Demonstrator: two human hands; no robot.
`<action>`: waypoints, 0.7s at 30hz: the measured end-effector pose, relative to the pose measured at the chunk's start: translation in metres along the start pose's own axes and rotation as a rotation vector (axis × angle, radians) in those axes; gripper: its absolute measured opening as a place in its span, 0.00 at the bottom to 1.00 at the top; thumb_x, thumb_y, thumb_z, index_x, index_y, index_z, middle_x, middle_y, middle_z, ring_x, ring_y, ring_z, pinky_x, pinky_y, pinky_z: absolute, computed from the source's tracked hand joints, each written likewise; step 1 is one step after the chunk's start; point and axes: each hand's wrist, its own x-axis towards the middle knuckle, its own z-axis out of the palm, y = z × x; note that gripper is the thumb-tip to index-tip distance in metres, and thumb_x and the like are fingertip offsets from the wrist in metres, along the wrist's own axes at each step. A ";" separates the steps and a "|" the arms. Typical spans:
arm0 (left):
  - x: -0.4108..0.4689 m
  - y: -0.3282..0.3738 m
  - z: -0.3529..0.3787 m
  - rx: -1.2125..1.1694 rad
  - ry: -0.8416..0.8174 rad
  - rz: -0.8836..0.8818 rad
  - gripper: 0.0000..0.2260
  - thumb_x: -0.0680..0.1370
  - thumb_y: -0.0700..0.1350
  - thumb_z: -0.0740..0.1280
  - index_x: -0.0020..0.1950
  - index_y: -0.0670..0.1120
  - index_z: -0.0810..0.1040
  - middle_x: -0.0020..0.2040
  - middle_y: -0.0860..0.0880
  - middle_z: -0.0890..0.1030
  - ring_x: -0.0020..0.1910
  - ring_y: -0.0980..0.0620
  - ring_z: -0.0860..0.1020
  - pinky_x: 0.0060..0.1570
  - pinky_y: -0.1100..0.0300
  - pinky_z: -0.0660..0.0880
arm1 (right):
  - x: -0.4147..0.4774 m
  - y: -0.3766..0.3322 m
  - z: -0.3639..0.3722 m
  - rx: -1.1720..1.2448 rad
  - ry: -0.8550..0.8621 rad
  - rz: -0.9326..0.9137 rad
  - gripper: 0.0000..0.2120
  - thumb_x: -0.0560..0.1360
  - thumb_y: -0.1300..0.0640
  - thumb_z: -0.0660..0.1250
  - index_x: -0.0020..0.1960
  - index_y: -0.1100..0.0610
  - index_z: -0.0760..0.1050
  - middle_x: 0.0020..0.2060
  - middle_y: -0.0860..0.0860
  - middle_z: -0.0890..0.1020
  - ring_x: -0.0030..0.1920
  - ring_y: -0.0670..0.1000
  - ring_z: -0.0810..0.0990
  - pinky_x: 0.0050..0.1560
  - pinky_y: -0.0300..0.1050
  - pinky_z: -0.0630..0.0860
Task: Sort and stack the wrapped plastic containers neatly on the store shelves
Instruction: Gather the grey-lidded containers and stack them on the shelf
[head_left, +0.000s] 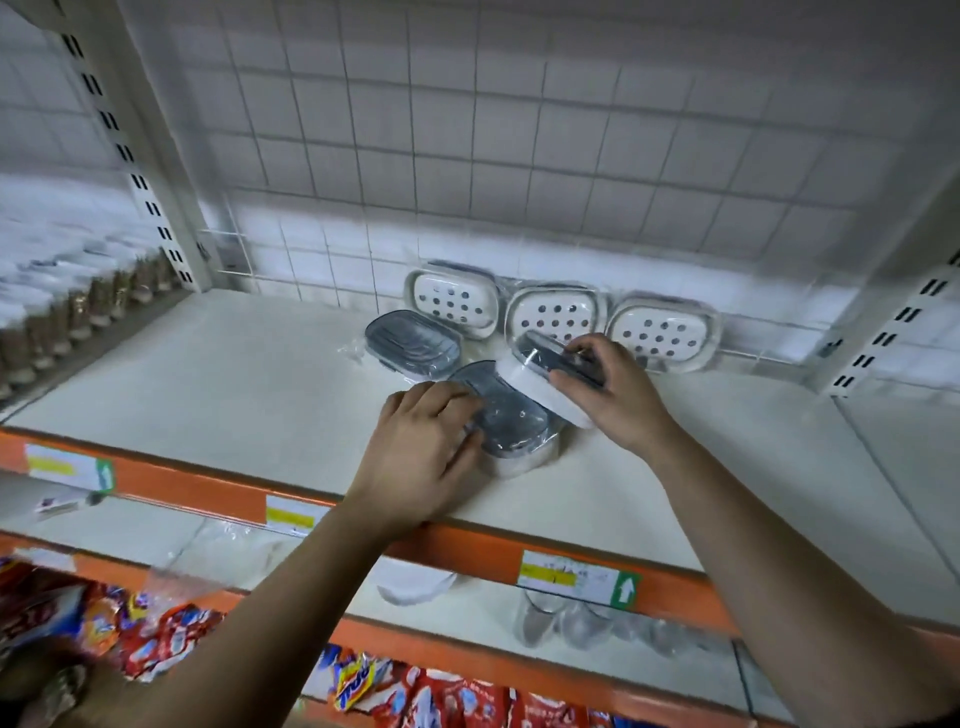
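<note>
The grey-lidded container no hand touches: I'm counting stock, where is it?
In the head view, the grey-lidded container lies flat on the shelf, just in front of the leftmost upright container and behind the left hand.

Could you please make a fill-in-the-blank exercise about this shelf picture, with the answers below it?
The leaning containers at the back number ___.
The left hand holds a flat container with a ___ lid.
The tilted container is gripped by the ___.
The shelf has an ___ front edge.
Answers: three; grey; right hand; orange.
</note>
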 end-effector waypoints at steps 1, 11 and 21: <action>0.003 -0.003 0.000 -0.005 -0.031 0.028 0.20 0.77 0.53 0.57 0.63 0.47 0.79 0.61 0.49 0.79 0.60 0.45 0.76 0.57 0.51 0.70 | -0.005 0.001 -0.002 -0.008 0.029 0.010 0.22 0.68 0.36 0.70 0.56 0.46 0.74 0.54 0.49 0.78 0.55 0.47 0.77 0.54 0.42 0.71; 0.046 0.001 0.015 0.040 -0.109 0.259 0.23 0.74 0.60 0.60 0.58 0.46 0.82 0.51 0.48 0.81 0.48 0.42 0.77 0.49 0.51 0.71 | -0.069 0.014 -0.043 -0.076 0.444 0.110 0.17 0.70 0.48 0.72 0.56 0.53 0.79 0.53 0.47 0.76 0.52 0.42 0.74 0.51 0.22 0.64; 0.064 0.050 0.037 -0.152 -0.248 0.282 0.31 0.65 0.66 0.55 0.60 0.47 0.71 0.61 0.48 0.70 0.59 0.44 0.70 0.58 0.50 0.65 | -0.136 0.022 -0.089 -0.148 0.602 0.139 0.18 0.68 0.44 0.71 0.53 0.53 0.82 0.51 0.47 0.81 0.51 0.46 0.79 0.53 0.33 0.72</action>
